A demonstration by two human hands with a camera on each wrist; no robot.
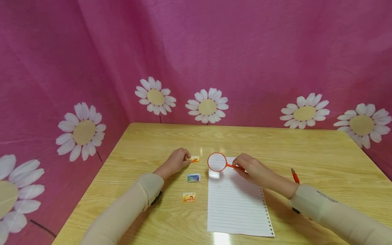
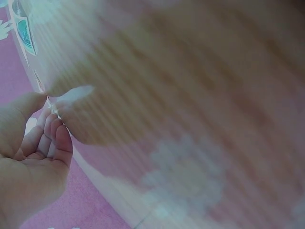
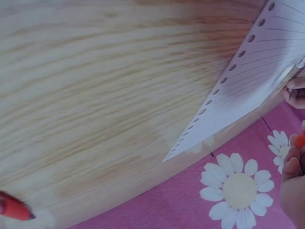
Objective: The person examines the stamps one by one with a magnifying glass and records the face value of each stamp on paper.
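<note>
My left hand (image 1: 176, 163) pinches the left edge of a yellow stamp (image 1: 195, 159) at the table surface. In the left wrist view, only a thin edge of it shows between thumb and fingers. Nearer to me lie a blue-green stamp (image 1: 194, 178) and another yellow-orange stamp (image 1: 189, 197), roughly in a column. With my right hand (image 1: 250, 168) I grip the red handle of a magnifying glass (image 1: 217, 162); its round lens is over the upper left corner of a lined sheet (image 1: 235, 214). The sheet carries a few faint handwritten marks.
A red pen (image 1: 295, 176) lies right of the sheet, close to my right forearm. The wooden table (image 1: 147, 139) has its far edge against a pink curtain (image 1: 245, 51) with large daisies. The same curtain hangs along the left side.
</note>
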